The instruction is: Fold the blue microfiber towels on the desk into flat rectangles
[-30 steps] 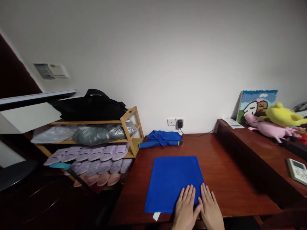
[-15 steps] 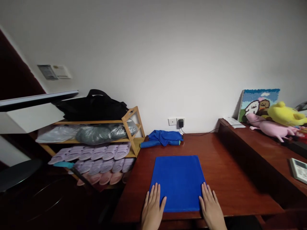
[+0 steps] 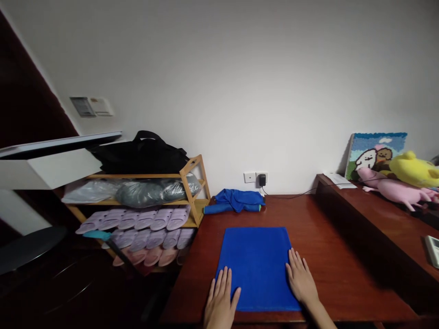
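A blue cloth (image 3: 257,267) lies spread flat near the front edge of the reddish-brown table (image 3: 329,292). My left hand (image 3: 221,297) rests on its lower left edge, palm down with the fingers stretched out. On the right edge, about halfway down, my right hand (image 3: 302,276) also lies flat, fingers extended and partly on the cloth. Neither hand grips anything. Toward the wall sits a crumpled blue cloth (image 3: 236,199), with a rolled blue cloth (image 3: 214,209) under it.
Left of the table stands a wooden rack (image 3: 194,201) with lilac slippers (image 3: 161,218), pink slippers (image 3: 153,257) and a black bag (image 3: 147,157). A raised ledge (image 3: 377,219) on the right holds plush toys (image 3: 394,185). A black charger (image 3: 262,179) is plugged into the wall.
My right hand has slid up along the cloth's right edge, away from the near corner. My left hand stays on the left edge. The view has shifted slightly.
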Motion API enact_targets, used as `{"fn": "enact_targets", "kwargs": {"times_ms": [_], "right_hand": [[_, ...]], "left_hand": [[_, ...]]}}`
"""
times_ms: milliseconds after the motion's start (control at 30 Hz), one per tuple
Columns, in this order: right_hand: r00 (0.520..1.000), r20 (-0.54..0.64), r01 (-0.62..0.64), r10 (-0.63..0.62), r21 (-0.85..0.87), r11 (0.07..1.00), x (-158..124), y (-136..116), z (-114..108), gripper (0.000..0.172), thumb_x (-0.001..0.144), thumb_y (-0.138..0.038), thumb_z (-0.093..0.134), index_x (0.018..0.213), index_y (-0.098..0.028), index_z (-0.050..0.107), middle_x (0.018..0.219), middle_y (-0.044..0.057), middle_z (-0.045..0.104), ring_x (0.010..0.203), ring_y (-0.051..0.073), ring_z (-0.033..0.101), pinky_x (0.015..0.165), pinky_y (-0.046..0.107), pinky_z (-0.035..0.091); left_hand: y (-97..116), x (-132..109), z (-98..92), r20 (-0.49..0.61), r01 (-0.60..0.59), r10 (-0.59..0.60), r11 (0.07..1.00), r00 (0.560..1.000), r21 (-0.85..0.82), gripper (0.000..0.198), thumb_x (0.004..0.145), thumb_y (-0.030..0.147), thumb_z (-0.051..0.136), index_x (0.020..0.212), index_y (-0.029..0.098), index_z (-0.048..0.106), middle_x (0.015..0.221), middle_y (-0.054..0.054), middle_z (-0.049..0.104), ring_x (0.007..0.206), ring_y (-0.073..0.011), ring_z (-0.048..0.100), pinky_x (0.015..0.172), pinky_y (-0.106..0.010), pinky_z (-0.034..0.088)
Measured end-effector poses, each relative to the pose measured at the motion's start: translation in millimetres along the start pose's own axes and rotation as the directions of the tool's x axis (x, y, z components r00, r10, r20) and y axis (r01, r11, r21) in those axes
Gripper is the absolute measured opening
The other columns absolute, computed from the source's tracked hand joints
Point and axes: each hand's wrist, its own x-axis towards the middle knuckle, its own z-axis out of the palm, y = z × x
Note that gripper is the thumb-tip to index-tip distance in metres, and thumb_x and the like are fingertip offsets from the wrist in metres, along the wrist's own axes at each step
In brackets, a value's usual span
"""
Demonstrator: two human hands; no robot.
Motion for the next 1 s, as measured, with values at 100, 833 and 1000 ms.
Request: {"fn": "enact_targets", "kwargs": {"times_ms": [100, 833, 1000], "right_hand": [[1.0, -0.006, 0.0, 0.0, -0.004, 1.0, -2, 1, 4, 0.071, 0.102, -0.049, 0.012, 0.162, -0.01, 0.021, 0.168, 0.004, 0.02, 0.157, 0.022, 0.017, 0.129, 0.043, 0.013], [1.0, 0.022, -0.018, 0.019, -0.024, 1.0, 0, 0, 1, 0.071, 0.102, -0.046, 0.014, 0.162, -0.008, 0.02, 0.169, 0.006, 0.02, 0.157, 0.02, 0.017, 0.129, 0.043, 0.013], [0.999, 0.032, -0.032, 0.033, -0.032, 0.999, 1, -1, 2, 0.07, 0.102, -0.045, 0.014, 0.161, -0.008, 0.023, 0.168, 0.007, 0.023, 0.156, 0.022, 0.02, 0.129, 0.044, 0.015]], "left_hand": [[15, 17, -12.6, 0.014, -0.027, 0.027, 0.999, 1.0, -0.025, 0.071, 0.103, 0.059, 0.034, 0.163, 0.021, 0.025, 0.165, -0.008, 0.034, 0.152, -0.0273, 0.034, 0.123, -0.05, 0.035], [64, 74, -8.4, 0.125, -0.07, 0.084, 0.991, 0.989, -0.114, 0.072, 0.104, 0.062, 0.023, 0.161, 0.02, 0.031, 0.167, -0.009, 0.03, 0.155, -0.0273, 0.027, 0.126, -0.052, 0.026], [17, 63, -9.1, 0.052, 0.051, -0.05, 0.998, 0.997, -0.021, 0.076, 0.103, 0.065, 0.024, 0.16, 0.015, 0.032, 0.166, -0.012, 0.032, 0.154, -0.0281, 0.029, 0.126, -0.052, 0.028]]}}
